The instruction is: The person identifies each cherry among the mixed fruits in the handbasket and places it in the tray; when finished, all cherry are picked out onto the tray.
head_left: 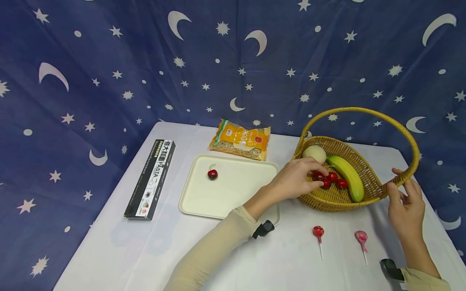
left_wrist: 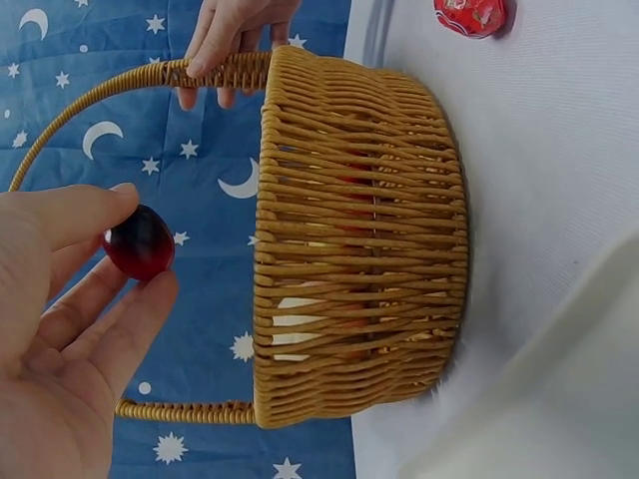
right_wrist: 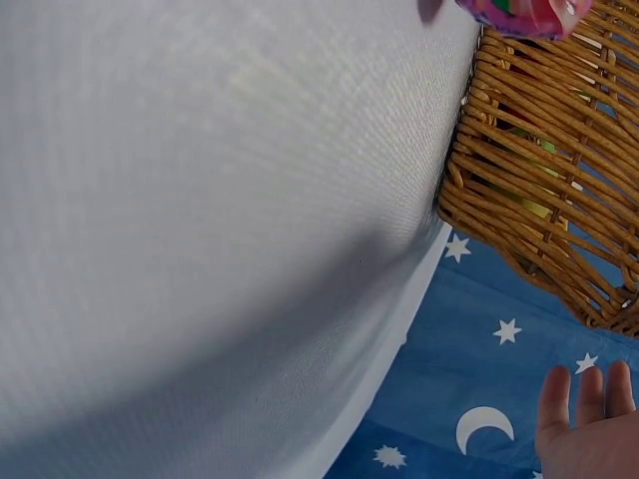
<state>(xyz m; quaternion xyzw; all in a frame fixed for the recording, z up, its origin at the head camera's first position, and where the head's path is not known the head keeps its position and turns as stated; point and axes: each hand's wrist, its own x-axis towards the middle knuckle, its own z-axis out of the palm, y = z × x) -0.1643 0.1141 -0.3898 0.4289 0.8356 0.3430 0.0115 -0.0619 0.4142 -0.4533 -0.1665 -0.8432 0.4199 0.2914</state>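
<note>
My left hand (head_left: 300, 178) pinches a dark red cherry (left_wrist: 140, 242) between thumb and fingertips, at the near left rim of the wicker basket (head_left: 324, 205). Inside the basket lie several red cherries (head_left: 342, 184), a yellow banana (head_left: 347, 178) and a pale round fruit (head_left: 314, 154). My right hand (head_left: 407, 206) grips the right base of the basket's arched handle (head_left: 410, 139), thumb on one side and fingers on the other. In the right wrist view only some of that hand's fingers (right_wrist: 589, 404) show, below the basket side.
Left of the basket, a cream tray (head_left: 225, 194) bears one cherry (head_left: 212, 174). An orange grain bag (head_left: 240, 139) lies behind it, and a black-and-white pasta box (head_left: 150, 180) stands farther left. Two lollipops, one red (head_left: 318, 231) and one pink (head_left: 361, 237), lie in front of the basket.
</note>
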